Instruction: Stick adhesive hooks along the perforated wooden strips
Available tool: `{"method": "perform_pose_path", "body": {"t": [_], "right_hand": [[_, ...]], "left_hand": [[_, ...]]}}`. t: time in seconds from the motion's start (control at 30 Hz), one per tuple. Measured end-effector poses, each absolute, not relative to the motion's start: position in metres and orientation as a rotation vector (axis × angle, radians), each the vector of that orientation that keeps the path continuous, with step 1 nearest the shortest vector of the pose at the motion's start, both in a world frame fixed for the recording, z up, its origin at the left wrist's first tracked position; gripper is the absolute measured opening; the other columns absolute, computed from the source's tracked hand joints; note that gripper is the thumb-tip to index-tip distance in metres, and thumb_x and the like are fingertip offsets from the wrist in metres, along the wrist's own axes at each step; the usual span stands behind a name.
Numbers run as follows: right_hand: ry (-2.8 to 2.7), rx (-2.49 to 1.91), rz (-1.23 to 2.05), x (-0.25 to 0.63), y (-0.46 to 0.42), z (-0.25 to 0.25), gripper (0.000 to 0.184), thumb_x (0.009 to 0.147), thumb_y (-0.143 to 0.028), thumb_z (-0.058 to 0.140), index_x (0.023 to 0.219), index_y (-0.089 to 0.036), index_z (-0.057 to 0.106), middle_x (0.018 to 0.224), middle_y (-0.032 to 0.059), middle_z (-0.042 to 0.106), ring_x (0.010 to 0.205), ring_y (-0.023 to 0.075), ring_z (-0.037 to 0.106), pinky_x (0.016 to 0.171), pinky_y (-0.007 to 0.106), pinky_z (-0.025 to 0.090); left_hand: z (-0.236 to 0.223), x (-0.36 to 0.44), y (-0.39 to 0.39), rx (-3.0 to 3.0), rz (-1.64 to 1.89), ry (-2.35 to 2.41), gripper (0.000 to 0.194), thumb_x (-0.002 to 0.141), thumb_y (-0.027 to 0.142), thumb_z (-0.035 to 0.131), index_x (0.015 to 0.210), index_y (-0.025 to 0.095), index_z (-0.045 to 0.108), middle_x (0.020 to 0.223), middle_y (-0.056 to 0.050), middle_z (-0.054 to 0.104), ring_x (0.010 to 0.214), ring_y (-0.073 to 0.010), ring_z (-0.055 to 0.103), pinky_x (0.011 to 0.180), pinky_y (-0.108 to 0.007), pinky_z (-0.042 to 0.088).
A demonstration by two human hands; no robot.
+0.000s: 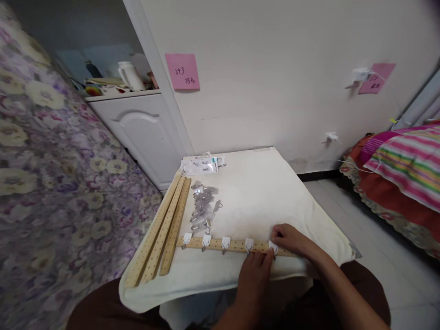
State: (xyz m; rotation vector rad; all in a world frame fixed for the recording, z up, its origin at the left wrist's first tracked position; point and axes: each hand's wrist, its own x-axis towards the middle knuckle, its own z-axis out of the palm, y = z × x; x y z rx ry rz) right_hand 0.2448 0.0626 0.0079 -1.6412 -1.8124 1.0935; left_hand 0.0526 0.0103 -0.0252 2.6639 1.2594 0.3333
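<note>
Your left hand (253, 275), its grip unclear, likely steadies the hook (272, 246) on the strip (237, 246) beside your curled-up right hand (290, 238).

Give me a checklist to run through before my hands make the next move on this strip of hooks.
1. Holed strip lying across the cloth: ok.
2. White hooks in one row along it: ok, five show.
3. Left hand at the strip: ok, its fingers reach the near edge by the rightmost hook.
4. Rightmost hook firmly fixed: cannot tell, the hands crowd it.
5. Right hand empty: cannot tell, its fingers are curled.
6. Loose clear hooks off the strip: ok, they lie beyond it.
</note>
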Motion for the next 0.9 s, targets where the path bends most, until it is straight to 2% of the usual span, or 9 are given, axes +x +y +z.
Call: {"method": "perform_pose_path", "body": {"t": [0.57, 0.9], "right_hand": [[-1.847, -1.701, 1.018, 0.2446, 0.0640, 0.0067, 0.010, 0.066, -0.016, 0.050, 0.063, -0.016, 0.060, 0.063, 0.0002, 0.059, 0.060, 0.0121, 0.048, 0.054, 0.022, 0.032], [-1.837, -1.645, 1.097, 0.2462, 0.0654, 0.0079, 0.009, 0.065, -0.015, 0.050, 0.062, -0.015, 0.059, 0.059, -0.0016, 0.056, 0.057, 0.0106, 0.045, 0.052, 0.021, 0.032]], "left_hand": [[-0.0210, 0.0543, 0.0097, 2.633, 0.311, 1.270, 0.056, 0.083, 0.004, 0.050, 0.136, 0.022, 0.039, 0.107, -0.008, 0.060, 0.096, -0.0223, 0.055, 0.086, -0.039, 0.049], [-0.0244, 0.0541, 0.0087, 2.672, 0.326, 1.272, 0.056, 0.083, 0.005, 0.050, 0.136, 0.022, 0.038, 0.106, -0.007, 0.061, 0.095, -0.0225, 0.055, 0.084, -0.039, 0.050]]}}
